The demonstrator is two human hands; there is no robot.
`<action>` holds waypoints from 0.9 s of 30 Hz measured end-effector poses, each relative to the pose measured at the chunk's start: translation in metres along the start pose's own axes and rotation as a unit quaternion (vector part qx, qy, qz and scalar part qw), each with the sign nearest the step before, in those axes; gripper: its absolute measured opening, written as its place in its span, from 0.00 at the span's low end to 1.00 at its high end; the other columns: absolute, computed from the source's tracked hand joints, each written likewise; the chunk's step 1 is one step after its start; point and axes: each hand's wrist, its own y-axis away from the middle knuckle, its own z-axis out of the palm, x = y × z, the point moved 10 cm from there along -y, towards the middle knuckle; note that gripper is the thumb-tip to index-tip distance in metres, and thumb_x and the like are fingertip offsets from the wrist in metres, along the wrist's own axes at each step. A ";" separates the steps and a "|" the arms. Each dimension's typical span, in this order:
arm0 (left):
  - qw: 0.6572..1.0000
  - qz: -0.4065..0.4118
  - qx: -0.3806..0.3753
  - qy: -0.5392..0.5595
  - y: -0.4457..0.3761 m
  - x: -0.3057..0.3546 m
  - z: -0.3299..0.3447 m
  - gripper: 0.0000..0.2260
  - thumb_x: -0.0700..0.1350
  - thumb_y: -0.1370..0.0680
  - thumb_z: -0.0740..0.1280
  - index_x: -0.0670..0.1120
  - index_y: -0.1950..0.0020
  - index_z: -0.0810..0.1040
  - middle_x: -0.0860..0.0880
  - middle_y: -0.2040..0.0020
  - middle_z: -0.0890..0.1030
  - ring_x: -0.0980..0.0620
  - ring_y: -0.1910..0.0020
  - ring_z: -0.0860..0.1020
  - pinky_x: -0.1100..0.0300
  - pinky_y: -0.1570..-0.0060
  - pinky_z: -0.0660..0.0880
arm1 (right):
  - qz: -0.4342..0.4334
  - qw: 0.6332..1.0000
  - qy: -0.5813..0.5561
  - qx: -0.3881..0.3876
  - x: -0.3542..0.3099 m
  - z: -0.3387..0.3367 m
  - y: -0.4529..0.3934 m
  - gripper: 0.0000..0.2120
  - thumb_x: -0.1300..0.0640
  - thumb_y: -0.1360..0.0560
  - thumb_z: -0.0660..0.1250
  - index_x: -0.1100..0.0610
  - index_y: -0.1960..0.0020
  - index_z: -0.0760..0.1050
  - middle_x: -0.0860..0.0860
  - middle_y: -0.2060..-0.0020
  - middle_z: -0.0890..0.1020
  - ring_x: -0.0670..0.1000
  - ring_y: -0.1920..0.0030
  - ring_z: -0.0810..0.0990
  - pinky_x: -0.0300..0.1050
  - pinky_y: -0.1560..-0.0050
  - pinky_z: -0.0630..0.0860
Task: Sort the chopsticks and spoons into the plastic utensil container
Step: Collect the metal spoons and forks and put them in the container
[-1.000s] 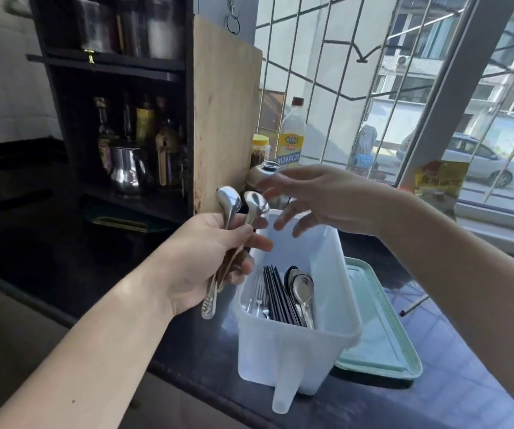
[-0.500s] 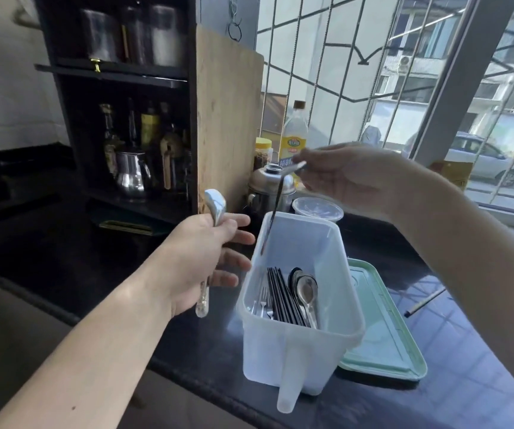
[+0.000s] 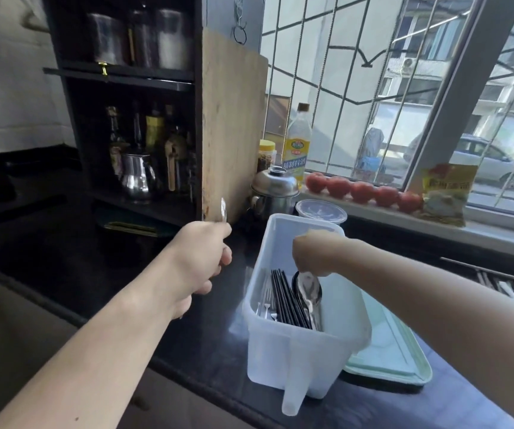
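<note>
A translucent white plastic utensil container (image 3: 299, 360) stands on the dark counter. Inside lie forks (image 3: 266, 301) at the left, black chopsticks (image 3: 286, 300) in the middle and metal spoons (image 3: 309, 289) at the right. My right hand (image 3: 314, 253) reaches down into the container, fingers closed on the handle end of a spoon among the others. To the left of the container my left hand (image 3: 201, 258) is held up, closed around a metal spoon (image 3: 223, 210) whose bowl sticks up above the fist.
A pale green lid (image 3: 395, 357) lies right of the container. Behind it stand a steel pot (image 3: 275, 191), a round plastic tub (image 3: 320, 210), an oil bottle (image 3: 296, 144) and a wooden board (image 3: 234, 131). Tomatoes (image 3: 364, 190) line the sill. More utensils (image 3: 509, 283) lie far right.
My right hand took one spoon from my left hand, lifted it, then lowered it into the container's right side. My left hand keeps one spoon.
</note>
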 end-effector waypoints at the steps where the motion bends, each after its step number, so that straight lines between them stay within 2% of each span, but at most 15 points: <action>1: 1.000 0.007 -0.001 -0.004 -0.001 0.001 -0.002 0.12 0.48 0.18 0.62 0.42 0.53 0.80 0.44 0.62 0.74 0.52 0.72 0.62 0.61 0.78 0.57 | 0.000 1.000 -0.001 0.020 0.003 -0.005 0.002 0.07 0.57 0.21 0.69 0.55 0.44 0.80 0.52 0.51 0.81 0.59 0.47 0.80 0.48 0.50 0.79; 3: 0.999 0.030 -0.012 -0.021 -0.001 0.009 -0.003 0.11 0.42 0.18 0.61 0.42 0.51 0.83 0.43 0.61 0.79 0.52 0.70 0.64 0.61 0.71 0.62 | -0.001 0.994 -0.021 0.104 0.008 -0.033 0.012 0.12 0.55 0.20 0.67 0.54 0.38 0.79 0.54 0.43 0.81 0.58 0.45 0.81 0.52 0.46 0.79; 5: 0.996 0.058 -0.021 -0.056 0.001 0.020 0.004 0.13 0.38 0.17 0.60 0.46 0.53 0.84 0.48 0.61 0.85 0.54 0.67 0.67 0.59 0.60 0.65 | -0.005 0.977 -0.075 0.201 0.017 -0.071 0.032 0.09 0.55 0.20 0.65 0.54 0.42 0.81 0.53 0.47 0.83 0.55 0.50 0.81 0.50 0.49 0.79; 6: 0.995 0.070 -0.027 -0.068 0.002 0.026 0.010 0.14 0.37 0.17 0.60 0.47 0.53 0.83 0.50 0.62 0.86 0.54 0.66 0.68 0.59 0.59 0.66 | -0.004 0.965 -0.120 0.231 0.025 -0.087 0.044 0.09 0.55 0.20 0.64 0.53 0.44 0.82 0.52 0.49 0.83 0.53 0.53 0.80 0.49 0.52 0.78; 9: 0.991 0.077 -0.072 -0.088 0.002 0.043 0.036 0.09 0.36 0.15 0.58 0.40 0.46 0.79 0.46 0.59 0.87 0.54 0.71 0.71 0.62 0.72 0.68 | 0.018 0.912 -0.268 0.310 0.061 -0.111 0.086 0.09 0.54 0.20 0.65 0.50 0.50 0.84 0.47 0.58 0.83 0.48 0.60 0.80 0.45 0.56 0.78; 11: 0.986 0.057 -0.110 -0.114 -0.003 0.049 0.062 0.09 0.38 0.15 0.56 0.38 0.44 0.75 0.42 0.62 0.85 0.52 0.76 0.73 0.63 0.78 0.68 | 0.026 0.879 -0.329 0.344 0.084 -0.109 0.112 0.08 0.54 0.21 0.67 0.52 0.54 0.84 0.43 0.65 0.82 0.40 0.69 0.78 0.36 0.66 0.74; 12: 0.982 0.036 -0.131 -0.128 -0.005 0.049 0.078 0.08 0.39 0.15 0.55 0.37 0.45 0.73 0.43 0.66 0.83 0.51 0.78 0.73 0.64 0.79 0.68 | 0.029 0.871 -0.351 0.341 0.093 -0.104 0.121 0.08 0.55 0.21 0.67 0.52 0.55 0.84 0.43 0.67 0.82 0.40 0.73 0.77 0.33 0.70 0.72; 14: 0.970 -0.037 -0.184 -0.154 -0.009 0.041 0.112 0.09 0.38 0.16 0.55 0.36 0.49 0.72 0.42 0.72 0.80 0.48 0.79 0.76 0.63 0.79 0.72 | 0.042 0.868 -0.376 0.323 0.110 -0.088 0.135 0.10 0.56 0.20 0.68 0.49 0.59 0.82 0.45 0.69 0.82 0.42 0.75 0.78 0.37 0.72 0.76; 16: 0.941 -0.123 -0.236 -0.210 -0.010 0.021 0.141 0.12 0.38 0.17 0.54 0.35 0.53 0.74 0.40 0.69 0.82 0.46 0.75 0.80 0.61 0.74 0.77 | 0.054 0.867 -0.382 0.315 0.124 -0.074 0.149 0.11 0.56 0.20 0.67 0.46 0.61 0.80 0.47 0.69 0.83 0.48 0.72 0.81 0.46 0.69 0.81; 17: 0.925 -0.154 -0.249 -0.242 -0.011 0.009 0.151 0.14 0.38 0.17 0.53 0.35 0.54 0.75 0.41 0.68 0.83 0.46 0.72 0.81 0.60 0.71 0.78 | 0.058 0.866 -0.387 0.312 0.130 -0.067 0.155 0.10 0.55 0.20 0.67 0.47 0.60 0.80 0.47 0.68 0.83 0.50 0.72 0.82 0.47 0.69 0.81; 19: 0.905 -0.196 -0.253 -0.280 -0.018 -0.013 0.163 0.15 0.39 0.16 0.51 0.36 0.54 0.75 0.42 0.69 0.81 0.48 0.71 0.81 0.60 0.70 0.76 | 0.059 0.863 -0.399 0.304 0.140 -0.052 0.167 0.08 0.54 0.20 0.67 0.49 0.57 0.83 0.46 0.67 0.84 0.47 0.73 0.82 0.39 0.74 0.77; 22: 0.907 -0.270 -0.237 -0.219 -0.021 -0.038 0.178 0.14 0.39 0.15 0.49 0.37 0.53 0.71 0.44 0.71 0.75 0.50 0.74 0.75 0.59 0.67 0.75 | 0.051 0.859 -0.419 0.289 0.150 -0.034 0.181 0.07 0.53 0.21 0.68 0.49 0.55 0.84 0.46 0.68 0.84 0.44 0.72 0.83 0.33 0.75 0.74; 24: 0.902 -0.282 -0.239 -0.224 -0.023 -0.049 0.184 0.17 0.43 0.13 0.52 0.36 0.53 0.74 0.42 0.70 0.78 0.49 0.75 0.77 0.57 0.63 0.79 | 0.045 0.850 -0.443 0.282 0.157 -0.027 0.185 0.08 0.53 0.21 0.68 0.50 0.55 0.84 0.47 0.67 0.85 0.45 0.71 0.83 0.33 0.73 0.76; 25: 0.891 -0.276 -0.244 -0.265 -0.024 -0.054 0.184 0.20 0.47 0.13 0.53 0.35 0.51 0.76 0.41 0.68 0.80 0.48 0.73 0.80 0.56 0.61 0.80 | 0.048 0.843 -0.457 0.280 0.161 -0.024 0.185 0.08 0.54 0.21 0.68 0.51 0.55 0.84 0.48 0.66 0.85 0.45 0.70 0.84 0.34 0.72 0.76; 27: 0.855 -0.237 -0.233 -0.398 -0.025 -0.055 0.178 0.26 0.56 0.14 0.55 0.33 0.46 0.79 0.41 0.63 0.85 0.47 0.67 0.84 0.56 0.62 0.81 | 0.059 0.834 -0.471 0.281 0.170 -0.015 0.185 0.08 0.53 0.21 0.68 0.51 0.55 0.84 0.49 0.66 0.86 0.45 0.70 0.83 0.35 0.71 0.75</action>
